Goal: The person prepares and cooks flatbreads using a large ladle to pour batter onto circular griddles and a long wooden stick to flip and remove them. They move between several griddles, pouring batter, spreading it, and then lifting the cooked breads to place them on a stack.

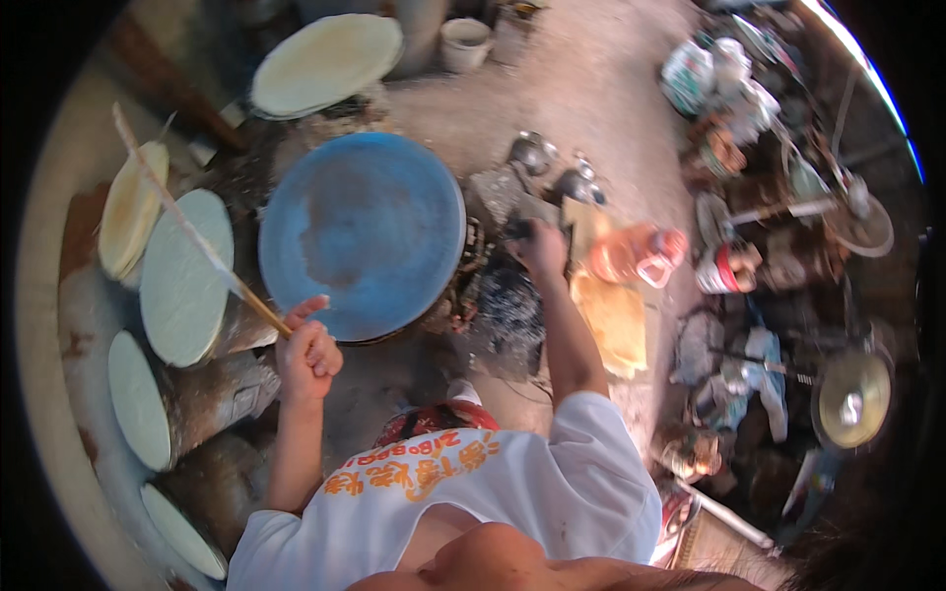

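Left hand: my left hand (307, 350) is closed around a thin bamboo stick (187, 229) that slants up and away to the left.
Right hand: my right hand (540, 246) is stretched forward and closed on something dark just right of the round blue griddle (362, 234); I cannot tell what it is.
Griddle: bare, with only a pale smear near its middle and no sheet on it, so I judge the next sheet is not yet spread.
Done so far: several thin pale round sheets (184, 276) are draped over drums on my left, under the stick, and one more sheet (325, 63) lies beyond the griddle.
Left to do: I cannot tell how many sheets remain.
Fire area: ash and dark coals (507, 313) lie between the griddle and my right forearm.
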`<state>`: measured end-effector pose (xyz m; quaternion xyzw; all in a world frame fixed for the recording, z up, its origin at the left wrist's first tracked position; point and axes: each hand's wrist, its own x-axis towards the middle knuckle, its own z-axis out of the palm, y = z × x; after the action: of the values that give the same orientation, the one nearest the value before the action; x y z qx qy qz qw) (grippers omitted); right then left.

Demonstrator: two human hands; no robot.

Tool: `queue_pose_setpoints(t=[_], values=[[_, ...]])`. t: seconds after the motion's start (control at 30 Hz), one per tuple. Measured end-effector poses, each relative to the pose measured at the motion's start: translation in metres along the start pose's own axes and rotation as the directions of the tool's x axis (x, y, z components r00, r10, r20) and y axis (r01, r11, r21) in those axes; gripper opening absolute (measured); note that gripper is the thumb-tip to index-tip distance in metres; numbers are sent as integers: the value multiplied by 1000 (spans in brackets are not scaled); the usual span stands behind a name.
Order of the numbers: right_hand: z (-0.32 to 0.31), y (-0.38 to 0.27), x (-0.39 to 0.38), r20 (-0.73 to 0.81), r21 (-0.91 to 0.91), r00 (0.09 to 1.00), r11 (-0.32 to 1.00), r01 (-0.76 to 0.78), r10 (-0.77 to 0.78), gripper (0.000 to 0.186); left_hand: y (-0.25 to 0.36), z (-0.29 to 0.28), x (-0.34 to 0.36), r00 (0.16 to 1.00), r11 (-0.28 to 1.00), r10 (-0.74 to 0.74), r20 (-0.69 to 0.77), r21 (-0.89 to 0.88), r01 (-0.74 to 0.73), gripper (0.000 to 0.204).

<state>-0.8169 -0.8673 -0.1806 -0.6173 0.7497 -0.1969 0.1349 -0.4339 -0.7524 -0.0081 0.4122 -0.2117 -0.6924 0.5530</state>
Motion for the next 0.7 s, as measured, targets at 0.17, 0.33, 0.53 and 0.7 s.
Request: queue_pose_setpoints(t=[0.17,0.33,0.53,0.7], values=[[5,-117,-54,-370,417,918,857,301,-142,38,1,-23,-23,988,993,116,-106,-3,-117,24],[29,-145,57,-155,214,971,953,213,-182,29,26,-37,-44,963,983,144,-227,-83,-167,25],[93,-313,179,136,54,832,843,536,-538,20,16,-69,-95,820,953,268,-506,13,-304,24],[162,-377,35,453,493,258,481,725,-853,22,20,-58,-101,741,930,294,-604,2,-367,22]])
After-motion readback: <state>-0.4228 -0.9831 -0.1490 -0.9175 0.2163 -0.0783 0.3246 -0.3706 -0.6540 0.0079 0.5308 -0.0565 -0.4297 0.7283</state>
